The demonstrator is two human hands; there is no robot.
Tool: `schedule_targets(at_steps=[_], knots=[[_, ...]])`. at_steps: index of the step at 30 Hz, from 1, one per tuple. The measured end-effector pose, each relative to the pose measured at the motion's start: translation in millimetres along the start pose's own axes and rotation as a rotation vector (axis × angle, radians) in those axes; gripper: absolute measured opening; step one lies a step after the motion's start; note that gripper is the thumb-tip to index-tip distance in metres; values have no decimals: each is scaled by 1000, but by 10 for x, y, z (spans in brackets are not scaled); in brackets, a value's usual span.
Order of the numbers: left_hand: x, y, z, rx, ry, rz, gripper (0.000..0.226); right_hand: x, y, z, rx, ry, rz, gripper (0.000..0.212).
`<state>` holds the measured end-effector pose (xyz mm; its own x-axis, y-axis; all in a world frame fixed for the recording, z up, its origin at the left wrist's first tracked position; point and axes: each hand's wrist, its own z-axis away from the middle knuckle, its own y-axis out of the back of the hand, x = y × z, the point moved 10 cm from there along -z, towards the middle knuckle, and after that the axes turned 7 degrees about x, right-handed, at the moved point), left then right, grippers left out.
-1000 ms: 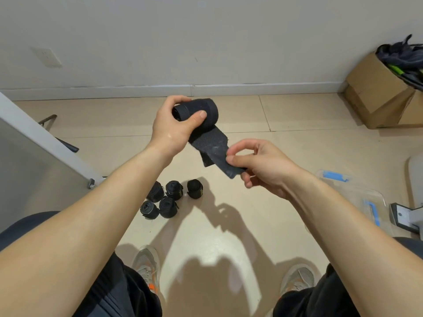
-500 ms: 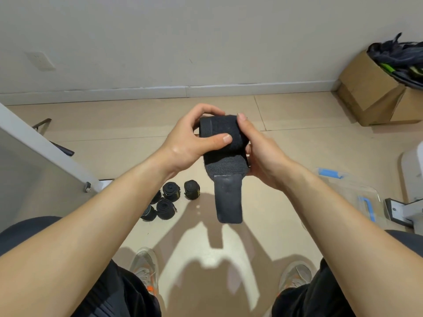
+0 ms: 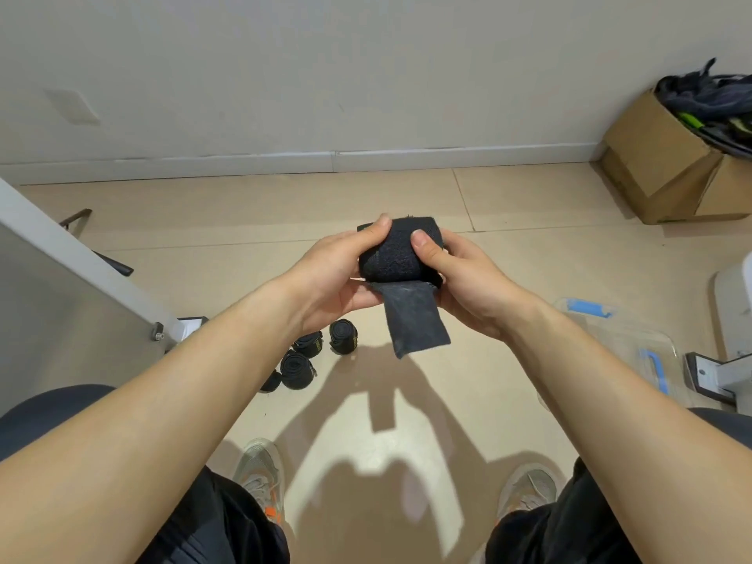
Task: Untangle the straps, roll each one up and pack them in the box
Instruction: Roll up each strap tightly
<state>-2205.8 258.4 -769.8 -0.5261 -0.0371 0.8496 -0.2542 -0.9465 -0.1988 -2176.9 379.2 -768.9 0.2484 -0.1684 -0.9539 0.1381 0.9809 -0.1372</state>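
The floor (image 3: 468, 400) is open in the middle. Rolled straps (image 3: 297, 366) stand left of it, the clear box (image 3: 635, 339) right.

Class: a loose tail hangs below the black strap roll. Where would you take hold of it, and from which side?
Probably pinch the loose tail near its free lower edge, from below. It hangs flat under the roll, which the left hand and right hand both grip, leaving its broad faces open to thumb and finger.
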Motion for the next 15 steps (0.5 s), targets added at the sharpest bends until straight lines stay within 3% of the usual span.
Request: schedule_targets(at_steps=[4, 7, 9, 12, 15], knots=[[85, 88, -33, 52, -38, 46, 33, -42, 0, 1, 15, 57, 144, 36], [170, 172, -61, 105, -58, 69, 36, -228, 74, 51, 128, 230, 330, 37], [196, 262, -83, 153, -60, 87, 38, -451, 84, 163, 174, 425, 481, 49], [199, 379, -108, 207, -45, 124, 31, -516, -71, 305, 44, 580, 768, 68], [173, 435, -146, 235, -44, 120, 37, -479, -168, 365, -13, 645, 844, 38]])
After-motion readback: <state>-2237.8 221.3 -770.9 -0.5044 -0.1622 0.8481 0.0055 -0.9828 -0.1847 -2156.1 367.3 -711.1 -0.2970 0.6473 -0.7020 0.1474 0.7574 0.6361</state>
